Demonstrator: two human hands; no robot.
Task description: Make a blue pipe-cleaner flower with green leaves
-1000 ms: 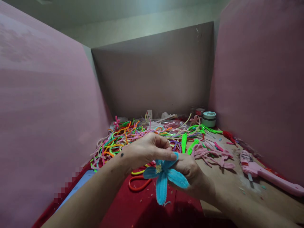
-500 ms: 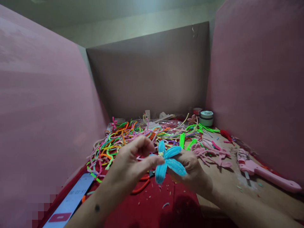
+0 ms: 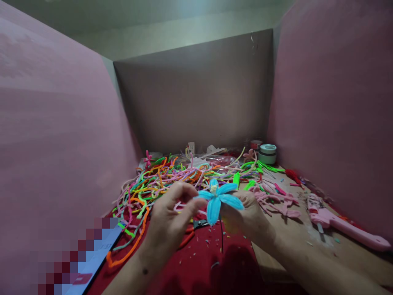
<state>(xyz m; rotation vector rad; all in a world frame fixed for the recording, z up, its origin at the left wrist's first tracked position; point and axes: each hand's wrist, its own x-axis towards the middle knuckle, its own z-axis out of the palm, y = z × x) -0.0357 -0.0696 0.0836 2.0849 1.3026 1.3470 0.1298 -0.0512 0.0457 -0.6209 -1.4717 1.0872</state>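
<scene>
A blue pipe-cleaner flower (image 3: 218,198) with a pale yellow centre is held up over the red cloth (image 3: 196,266). My right hand (image 3: 245,217) grips it from behind and below, fingers closed round its base; a thin dark stem hangs down from it. My left hand (image 3: 172,211) pinches one left petal between thumb and fingertips. Behind the hands lies a tangled heap of coloured pipe cleaners (image 3: 172,176).
A pink glue gun (image 3: 337,223) lies at the right on the brown tabletop (image 3: 294,237). Pink pipe-cleaner pieces (image 3: 276,200) lie near it. Small round tins (image 3: 266,153) stand at the back. Pink panels wall both sides. A phone (image 3: 92,262) lies at the lower left.
The flower has risen and turned more face-up. My left hand has shifted from the flower's centre to a left petal. The view has tilted slightly, showing more of the phone.
</scene>
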